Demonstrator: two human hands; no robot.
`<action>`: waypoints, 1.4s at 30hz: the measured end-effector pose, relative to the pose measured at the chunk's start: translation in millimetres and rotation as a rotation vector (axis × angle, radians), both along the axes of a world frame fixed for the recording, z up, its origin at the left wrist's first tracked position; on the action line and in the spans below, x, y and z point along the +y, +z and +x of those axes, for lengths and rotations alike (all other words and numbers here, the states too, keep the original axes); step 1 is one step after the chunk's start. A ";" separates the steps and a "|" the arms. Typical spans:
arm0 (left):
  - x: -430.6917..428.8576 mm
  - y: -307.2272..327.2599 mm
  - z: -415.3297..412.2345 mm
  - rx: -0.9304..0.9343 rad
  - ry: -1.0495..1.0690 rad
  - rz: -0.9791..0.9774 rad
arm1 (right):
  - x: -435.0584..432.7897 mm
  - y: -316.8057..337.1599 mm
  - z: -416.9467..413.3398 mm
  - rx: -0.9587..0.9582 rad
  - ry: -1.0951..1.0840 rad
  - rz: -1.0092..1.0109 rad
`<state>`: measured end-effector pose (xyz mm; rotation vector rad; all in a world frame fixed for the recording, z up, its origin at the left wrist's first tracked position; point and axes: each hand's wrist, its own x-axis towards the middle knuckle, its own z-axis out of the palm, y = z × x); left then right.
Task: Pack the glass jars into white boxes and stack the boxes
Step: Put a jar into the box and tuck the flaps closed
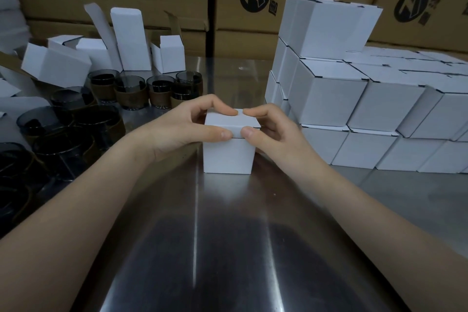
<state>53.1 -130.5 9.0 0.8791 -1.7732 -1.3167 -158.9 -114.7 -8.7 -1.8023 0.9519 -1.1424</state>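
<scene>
Here, box (228, 154) upright mid-desk (228, 235). Left hand (187, 129) and right hand (273, 132) pinch lid edges, thumbs near, fingers far. Risks: untucked flap springs open; hard squeeze dents lid; tilted top of right stack (354, 99) topples.

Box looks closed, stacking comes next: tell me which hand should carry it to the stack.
Right, probably. The right hand pinches the white box on the side nearest the stack of closed boxes; the left hand grips its far side, by the glass jars.

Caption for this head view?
Left hand and right hand pinch a white box closed, glass jars left, stacked boxes right.
</scene>
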 end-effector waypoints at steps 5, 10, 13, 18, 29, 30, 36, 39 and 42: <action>2.9 2.1 1.5 -0.020 -0.052 0.046 | 1.3 2.1 -0.8 0.062 0.010 0.047; 2.9 0.0 0.1 0.053 -0.055 0.164 | 1.7 4.2 0.1 0.038 0.014 0.073; -0.5 -0.6 0.9 0.045 -0.062 0.176 | 0.1 5.0 1.3 0.010 0.031 0.123; -3.1 -1.6 2.4 0.036 -0.074 0.180 | -0.4 6.6 1.8 -0.042 0.043 0.202; 0.3 -1.6 -1.0 0.042 -0.040 0.122 | -0.1 13.7 1.9 -0.176 0.096 0.403; 0.4 -1.3 -0.8 0.042 -0.039 0.119 | -0.2 14.3 2.3 -0.185 0.099 0.415; -1.3 -2.2 2.2 0.043 -0.045 0.090 | 0.5 17.0 3.6 -0.218 0.123 0.470; -2.5 -3.2 3.1 0.055 -0.049 0.087 | 0.5 17.0 4.5 -0.237 0.123 0.481; -3.4 -4.1 2.6 0.056 -0.032 0.073 | 0.1 16.7 5.1 -0.244 0.122 0.487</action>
